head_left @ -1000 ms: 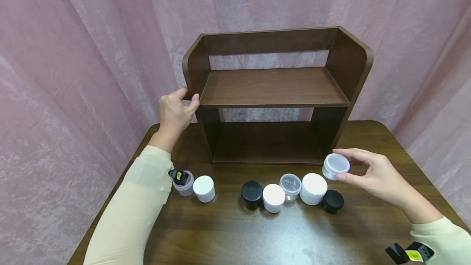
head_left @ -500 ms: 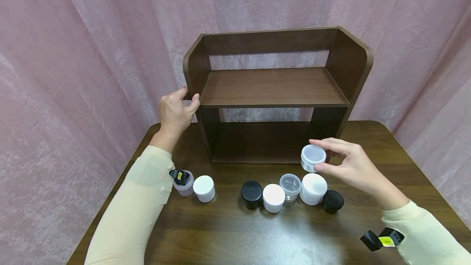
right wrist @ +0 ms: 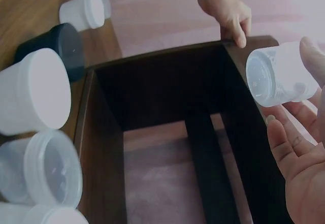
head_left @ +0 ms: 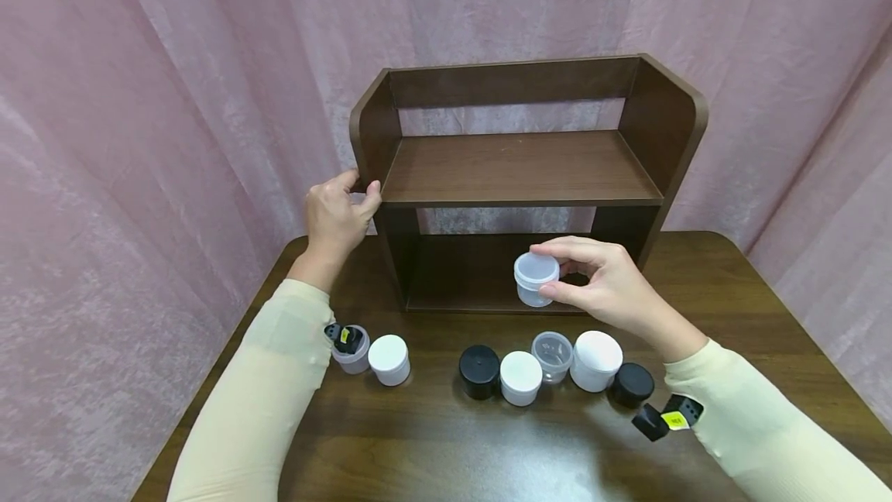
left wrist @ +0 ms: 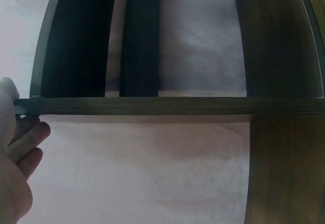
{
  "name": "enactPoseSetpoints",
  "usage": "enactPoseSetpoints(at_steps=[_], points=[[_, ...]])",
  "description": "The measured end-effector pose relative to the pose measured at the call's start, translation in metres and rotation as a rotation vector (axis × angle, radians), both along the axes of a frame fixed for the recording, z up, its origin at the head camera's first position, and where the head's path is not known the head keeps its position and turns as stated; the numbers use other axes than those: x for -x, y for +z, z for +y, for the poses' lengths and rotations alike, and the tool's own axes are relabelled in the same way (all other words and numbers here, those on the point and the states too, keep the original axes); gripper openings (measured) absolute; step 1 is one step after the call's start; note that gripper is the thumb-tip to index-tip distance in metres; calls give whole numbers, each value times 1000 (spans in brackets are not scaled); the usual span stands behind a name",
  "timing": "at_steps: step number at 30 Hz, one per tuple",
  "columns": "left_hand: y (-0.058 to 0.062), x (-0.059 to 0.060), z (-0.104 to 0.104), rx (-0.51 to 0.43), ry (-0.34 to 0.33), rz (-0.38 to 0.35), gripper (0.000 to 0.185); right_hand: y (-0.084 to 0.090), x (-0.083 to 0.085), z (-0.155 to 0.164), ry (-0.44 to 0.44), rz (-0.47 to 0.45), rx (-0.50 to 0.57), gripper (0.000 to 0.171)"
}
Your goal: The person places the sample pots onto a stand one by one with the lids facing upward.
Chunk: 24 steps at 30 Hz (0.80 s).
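Pale pink curtain (head_left: 209, 99) in soft folds, brown wooden table (head_left: 418, 448) with rounded corners

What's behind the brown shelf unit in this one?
Behind the shelf unit, a pink curtain shows through the gaps in its back and past its sides. Whatever its solid wood covers back there cannot be seen.

Looked forward and down from the head at the whole shelf (head_left: 527, 177). Faced its left panel (left wrist: 172, 105) closely from the left wrist; from the right wrist, peered across its lower compartment (right wrist: 101, 142), sharing that panel.
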<state>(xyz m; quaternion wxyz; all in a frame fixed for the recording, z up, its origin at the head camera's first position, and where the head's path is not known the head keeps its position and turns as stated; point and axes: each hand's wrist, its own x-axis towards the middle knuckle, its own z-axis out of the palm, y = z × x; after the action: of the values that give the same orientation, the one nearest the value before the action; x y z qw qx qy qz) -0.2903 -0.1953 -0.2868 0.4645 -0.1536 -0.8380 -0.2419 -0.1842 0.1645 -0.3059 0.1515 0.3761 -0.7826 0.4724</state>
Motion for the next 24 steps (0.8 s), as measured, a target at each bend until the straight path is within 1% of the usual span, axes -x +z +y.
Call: enactPoseSetpoints(at_steps=[3, 8, 13, 20, 24], points=[[0, 0, 1, -6, -4, 10, 29, 11, 1, -12, 23, 26, 1, 44], [0, 0, 1, -10, -16, 34, 29, 13, 20, -22, 46, 29, 17, 43], [0, -1, 2, -6, -17, 30, 29, 19, 35, -34, 49, -1, 39, 43], [1, -2, 1, -1, -14, 33, 28, 40, 50, -53, 53, -108, 89, 42], [1, -2, 1, 2, -12, 27, 29, 53, 60, -64, 57, -169, 90, 43]])
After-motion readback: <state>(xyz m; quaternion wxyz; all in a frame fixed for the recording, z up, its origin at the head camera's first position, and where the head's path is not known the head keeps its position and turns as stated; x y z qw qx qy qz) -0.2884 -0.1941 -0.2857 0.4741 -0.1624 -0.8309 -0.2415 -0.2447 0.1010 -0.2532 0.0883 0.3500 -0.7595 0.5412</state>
